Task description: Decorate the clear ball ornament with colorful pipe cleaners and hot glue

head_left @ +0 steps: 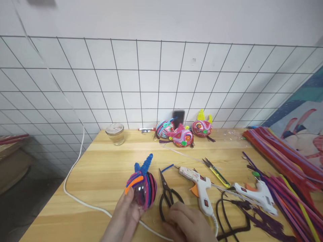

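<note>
In my left hand (128, 210) is a clear round ball (140, 192), partly wrapped in pink, blue, purple and orange pipe cleaners. A blue fuzzy horn (147, 163) and a shorter blue piece stick up from its top. Bare see-through plastic shows on the side near my thumb. My right hand (185, 220) is closed at the handles of black scissors (165, 188), whose blades point away from me. Its fingers cover part of the handle loops. A short blue pipe cleaner piece (167, 168) lies just beyond the scissors, by the tip of a white glue gun (199, 185).
Several wrapped fish-like figures (183, 136) stand by the tiled wall. A lidded glass (115, 134) sits at the back left. To the right lie a second glue gun (257, 196), yellow-green tweezers (216, 172) and bundled pipe cleaners (285, 161). A white cord (83, 203) crosses the front.
</note>
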